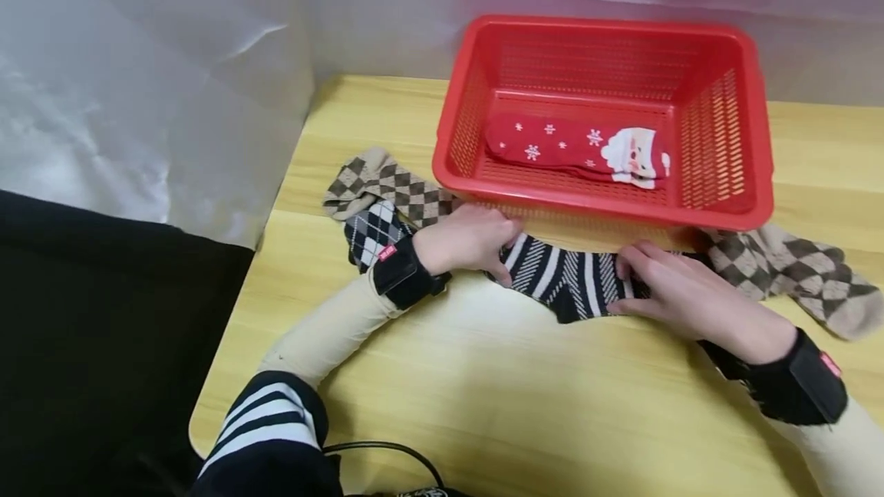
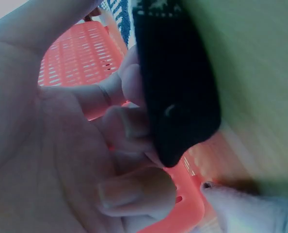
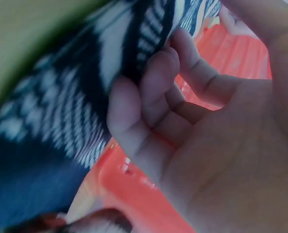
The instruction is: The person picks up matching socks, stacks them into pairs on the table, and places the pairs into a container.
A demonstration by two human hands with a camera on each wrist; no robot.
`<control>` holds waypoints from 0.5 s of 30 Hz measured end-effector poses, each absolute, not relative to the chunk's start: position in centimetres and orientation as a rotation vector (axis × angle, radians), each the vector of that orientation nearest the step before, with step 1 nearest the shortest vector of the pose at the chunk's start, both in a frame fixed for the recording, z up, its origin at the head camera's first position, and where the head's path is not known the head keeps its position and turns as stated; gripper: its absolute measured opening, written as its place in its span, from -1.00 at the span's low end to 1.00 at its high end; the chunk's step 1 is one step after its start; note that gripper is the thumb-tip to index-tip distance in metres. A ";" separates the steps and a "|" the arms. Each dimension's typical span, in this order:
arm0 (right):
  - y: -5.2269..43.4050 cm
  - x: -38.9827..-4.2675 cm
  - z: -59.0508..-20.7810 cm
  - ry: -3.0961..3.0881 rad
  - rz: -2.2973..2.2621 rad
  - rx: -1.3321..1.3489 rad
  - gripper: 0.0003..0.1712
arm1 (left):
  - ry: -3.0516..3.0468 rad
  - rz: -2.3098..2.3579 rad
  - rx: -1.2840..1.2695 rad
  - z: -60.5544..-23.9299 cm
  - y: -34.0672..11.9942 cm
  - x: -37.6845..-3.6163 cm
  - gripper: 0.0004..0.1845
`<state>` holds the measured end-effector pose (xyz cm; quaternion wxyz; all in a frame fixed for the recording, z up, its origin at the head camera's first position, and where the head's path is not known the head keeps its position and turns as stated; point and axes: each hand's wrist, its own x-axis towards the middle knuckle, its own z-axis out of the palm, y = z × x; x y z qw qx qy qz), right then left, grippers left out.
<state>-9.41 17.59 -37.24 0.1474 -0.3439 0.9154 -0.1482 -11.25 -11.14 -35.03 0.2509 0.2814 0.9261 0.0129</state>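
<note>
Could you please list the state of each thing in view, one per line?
Striped sock: flat on table, held at both ends.
Left hand: grips sock's end.
Right hand: fingers curled on sock.
Red basket: upright, holding Santa sock.
Brown argyle socks: lying loose.

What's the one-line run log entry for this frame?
left hand: holds striped sock | right hand: holds same sock | sock: on table, before red basket | basket: Santa sock inside

A makeshift recording corner, likely indoors at home. A pale wooden table (image 1: 483, 405) stands against plastic sheeting (image 1: 138, 83) draped from nine to twelve o'clock. Black cloth (image 1: 90, 343) hangs at eight o'clock.
</note>
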 end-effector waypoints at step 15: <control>21.1 -10.3 -38.9 2.728 -0.430 -0.935 -0.47 | 2.483 0.075 0.782 -34.9 -11.5 -11.5 -0.47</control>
